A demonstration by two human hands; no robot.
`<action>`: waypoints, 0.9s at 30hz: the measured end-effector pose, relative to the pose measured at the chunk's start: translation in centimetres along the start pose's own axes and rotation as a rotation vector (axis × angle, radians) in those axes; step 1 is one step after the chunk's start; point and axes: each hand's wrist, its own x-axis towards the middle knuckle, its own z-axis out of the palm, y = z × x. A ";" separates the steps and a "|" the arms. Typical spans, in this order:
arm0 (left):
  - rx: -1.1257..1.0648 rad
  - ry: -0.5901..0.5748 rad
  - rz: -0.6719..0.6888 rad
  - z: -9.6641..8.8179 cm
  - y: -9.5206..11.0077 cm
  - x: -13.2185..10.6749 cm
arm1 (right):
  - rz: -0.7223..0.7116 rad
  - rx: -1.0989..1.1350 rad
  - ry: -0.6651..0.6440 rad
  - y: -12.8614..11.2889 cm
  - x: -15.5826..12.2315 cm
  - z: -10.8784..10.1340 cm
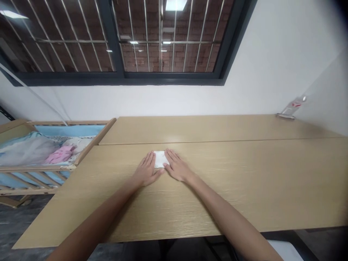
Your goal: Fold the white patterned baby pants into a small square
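A small white rectangular piece, perhaps folded cloth or paper, lies flat on the wooden table. My left hand rests palm down along its left edge, fingers stretched out and pointing away from me. Along the right edge lies my right hand, also flat, with its fingers extended. Both thumbs point inward near the white piece's front edge. The fingertips touch or slightly cover its sides, so its full outline is partly hidden.
To the left stands a wooden crib with blue lining and a pink cloth inside. A clear plastic bottle is at the table's far right corner. Behind are a white wall and a barred window.
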 end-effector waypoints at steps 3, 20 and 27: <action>0.004 0.006 -0.028 0.1 0.1 -0.3 | 0.037 0.030 -0.023 0.6 -0.4 -0.2; -0.076 0.000 0.072 -1.8 -0.2 -0.1 | -0.077 0.069 -0.025 1.2 -1.3 -2.1; -0.002 0.101 0.164 -1.9 -0.6 1.1 | -0.141 -0.041 0.123 1.0 -0.7 -1.7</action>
